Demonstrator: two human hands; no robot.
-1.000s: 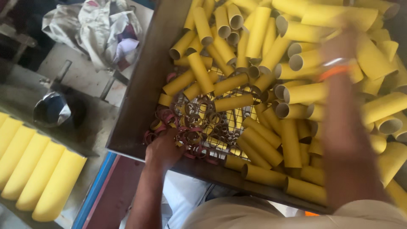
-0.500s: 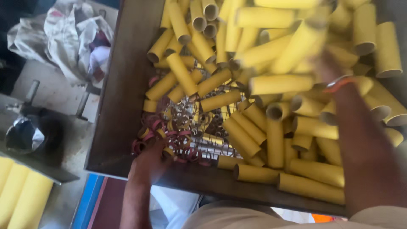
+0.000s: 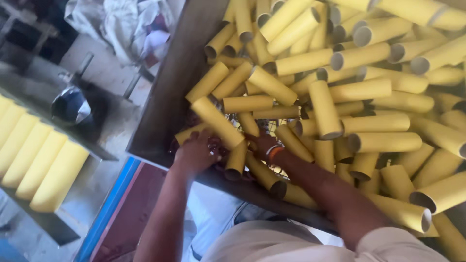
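Presently both hands are working at the near edge of a large dark brown tray (image 3: 160,97) that is holding a heap of yellow cardboard tubes (image 3: 359,92).

Tube under the hands: one yellow cardboard tube (image 3: 217,122) is lying flat, with its long axis running diagonally from upper left down to lower right. Its lower right end is sitting just beside the left hand (image 3: 196,153). A shorter yellow tube (image 3: 236,160) is lying below it, with its open dark end pointing toward the near rim. The rest of the heap is pointing every which way; several open ends are facing right.

Left hand: it is lying palm down at the tray's near left corner, with the fingers (image 3: 206,138) spread a little and touching the diagonal tube and the tangle of reddish-brown rings (image 3: 213,143) beneath. Whether they are closing on anything, I cannot tell.

Right hand (image 3: 262,144): it is reaching in among the tubes, with an orange and white band (image 3: 274,153) at the wrist. Its fingers are buried under the tubes, so their state cannot be told.

Surroundings: a wire mesh (image 3: 272,127) is showing between the tubes. At far left, a row of larger pale yellow cylinders (image 3: 36,160) is lying side by side on a grey shelf (image 3: 48,225). A crumpled white cloth (image 3: 121,24) is lying beyond the tray.
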